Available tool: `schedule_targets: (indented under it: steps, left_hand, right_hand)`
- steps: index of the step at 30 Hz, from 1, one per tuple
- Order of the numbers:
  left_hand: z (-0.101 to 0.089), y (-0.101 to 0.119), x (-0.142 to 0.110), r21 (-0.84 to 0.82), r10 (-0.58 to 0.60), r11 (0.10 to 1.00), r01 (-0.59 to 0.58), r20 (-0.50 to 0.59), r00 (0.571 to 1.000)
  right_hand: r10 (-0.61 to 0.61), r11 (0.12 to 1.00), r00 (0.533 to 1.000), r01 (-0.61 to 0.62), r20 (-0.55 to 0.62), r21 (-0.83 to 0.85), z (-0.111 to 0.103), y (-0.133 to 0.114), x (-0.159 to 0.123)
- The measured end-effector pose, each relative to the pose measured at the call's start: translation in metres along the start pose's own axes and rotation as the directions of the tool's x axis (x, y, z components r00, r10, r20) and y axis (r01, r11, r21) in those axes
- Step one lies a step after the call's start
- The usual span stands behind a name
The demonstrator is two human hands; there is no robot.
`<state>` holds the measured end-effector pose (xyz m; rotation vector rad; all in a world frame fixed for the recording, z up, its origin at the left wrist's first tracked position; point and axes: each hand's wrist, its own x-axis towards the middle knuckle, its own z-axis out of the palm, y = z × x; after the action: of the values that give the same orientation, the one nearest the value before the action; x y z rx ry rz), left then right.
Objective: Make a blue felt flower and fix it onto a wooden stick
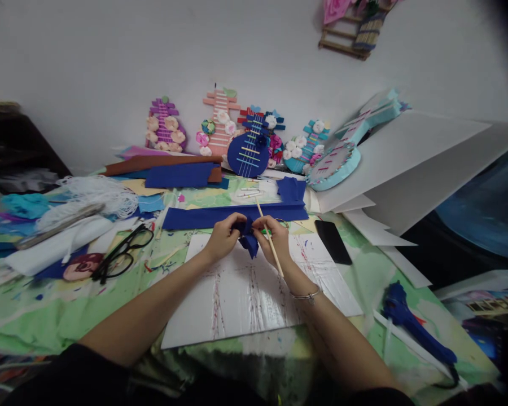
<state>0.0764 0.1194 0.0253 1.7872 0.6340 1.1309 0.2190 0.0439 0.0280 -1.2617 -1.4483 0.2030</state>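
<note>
Over a white board (232,293) streaked with dark marks, both hands hold one small piece of folded dark blue paper (249,243). My left hand (225,237) pinches it from the left, fingers closed. On the other side my right hand (274,239) is closed on the blue piece too, with a thin wooden stick (270,239) lying slantwise across that hand. Whether the paper is crepe or another kind, I cannot tell. Just behind the hands lies a long blue strip (195,217).
A black phone (333,241) and a blue glue gun (419,321) lie to the right. Black glasses (125,254) and white string (97,194) are at left. Several decorated paper instruments, one dark blue (248,152), lean on the wall. White sheets (398,163) stand at right.
</note>
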Motion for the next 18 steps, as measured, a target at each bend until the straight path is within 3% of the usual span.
schedule_targets:
  steps: [5, 11, 18]
  left_hand:
    - [-0.0002, 0.0057, -0.0009, -0.190, -0.045, 0.980, 0.061, 0.085, 0.995]
    - [0.0029, 0.0059, -0.0014, -0.108, -0.034, 0.994, 0.034, 0.003, 0.999]
    - [0.0010, 0.0052, -0.0010, -0.131, -0.051, 0.990, 0.045, -0.047, 0.998]
  right_hand:
    - [0.020, 1.000, 1.000, -0.020, 0.004, 0.023, 0.0001, 0.0010, 0.0004]
    - [0.096, 0.987, 0.995, -0.092, -0.025, 0.130, 0.0005, 0.0044, 0.0010]
    - [0.154, 0.969, 0.988, -0.145, -0.028, 0.198, 0.0017, 0.0033, 0.0019]
